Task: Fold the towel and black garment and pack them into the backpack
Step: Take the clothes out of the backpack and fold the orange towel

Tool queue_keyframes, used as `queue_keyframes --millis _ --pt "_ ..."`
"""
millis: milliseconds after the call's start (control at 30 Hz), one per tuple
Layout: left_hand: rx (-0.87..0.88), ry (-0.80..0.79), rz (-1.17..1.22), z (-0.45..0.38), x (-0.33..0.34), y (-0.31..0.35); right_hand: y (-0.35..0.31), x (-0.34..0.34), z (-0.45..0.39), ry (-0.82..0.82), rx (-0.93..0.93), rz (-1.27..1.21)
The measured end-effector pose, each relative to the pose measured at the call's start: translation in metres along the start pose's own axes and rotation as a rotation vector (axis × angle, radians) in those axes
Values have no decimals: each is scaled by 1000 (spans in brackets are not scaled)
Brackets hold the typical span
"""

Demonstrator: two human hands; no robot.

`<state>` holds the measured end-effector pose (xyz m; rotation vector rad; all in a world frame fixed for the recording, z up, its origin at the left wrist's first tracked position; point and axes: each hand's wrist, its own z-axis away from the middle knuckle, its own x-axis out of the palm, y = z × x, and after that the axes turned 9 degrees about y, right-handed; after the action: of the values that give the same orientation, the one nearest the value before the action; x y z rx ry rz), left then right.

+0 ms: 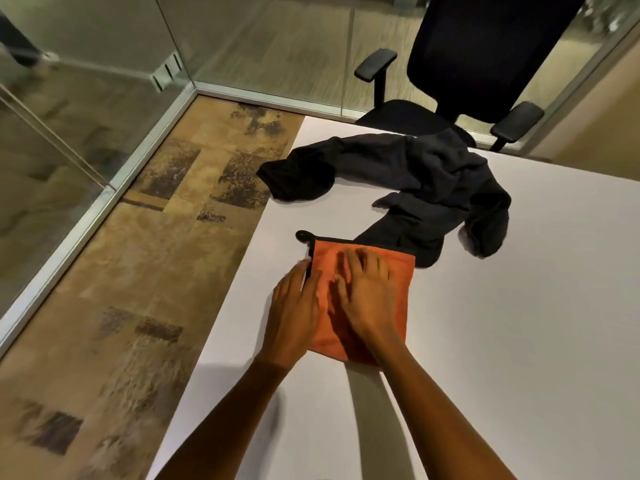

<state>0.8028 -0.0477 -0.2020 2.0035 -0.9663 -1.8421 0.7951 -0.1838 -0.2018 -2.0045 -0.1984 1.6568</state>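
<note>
Lying folded on the table (519, 306), the towel (398, 271) was pressed flat by the left hand (294, 306) and right hand (367, 292), fingers straight; the black garment (433, 178) was spread crumpled just behind it.

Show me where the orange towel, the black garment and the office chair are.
orange towel (398, 271), head view, bare right part.
black garment (433, 174), head view, crumpled middle.
office chair (485, 53), head view, backrest.
</note>
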Motion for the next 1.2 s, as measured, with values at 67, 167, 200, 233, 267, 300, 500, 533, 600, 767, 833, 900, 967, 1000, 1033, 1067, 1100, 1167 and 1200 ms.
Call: queue_keyframes --millis 67,167,200,233,267,300,500,533,600,767,833,900,967,1000,1033,1067,1100,1167,1200 --pt "188 -120 -100 -4 17 -5 21 3 8 6 -80 119" --pt "176 -270 -231 -3 31 -15 48 11 16 -60 -103 223" --pt "155 -278 -250 0 33 -21 54 11 17 -77 -84 240" --pt "160 -280 -273 3 33 -27 59 13 17 -83 -71 251" --pt "179 -286 -287 5 35 -34 62 13 16 -98 -55 255" --pt "199 -294 -300 7 36 -41 65 14 14 -101 -54 249" --pt "190 -363 -356 5 36 -41 69 17 7 -150 -67 201" --pt "177 -377 -351 5 36 -40 69 14 6 -156 -79 185" --pt "153 -371 -320 4 32 -34 68 5 9 -147 -59 78" --pt "151 -354 -434 1 12 0 52 -30 36 108 458 -240" --pt "220 -283 -427 4 11 12 50 -42 38 22 667 -325" --pt "191 -288 -417 12 11 19 53 -49 37 -72 764 -413" --pt "144 -300 -362 16 11 19 54 -54 37 -116 796 -535" --pt "97 -308 -334 17 12 16 52 -56 37 -129 795 -599" --pt "50 -342 -318 19 10 12 49 -58 35 -125 770 -653" --pt "40 -367 -292 19 12 9 44 -59 32 -119 724 -686" --pt "66 -352 -268 19 11 9 38 -60 29 -115 671 -707" --pt "77 -328 -247 18 13 6 22 -57 24 -109 561 -694" --pt "21 -321 -156 16 12 5 12 -56 21 -118 505 -674"
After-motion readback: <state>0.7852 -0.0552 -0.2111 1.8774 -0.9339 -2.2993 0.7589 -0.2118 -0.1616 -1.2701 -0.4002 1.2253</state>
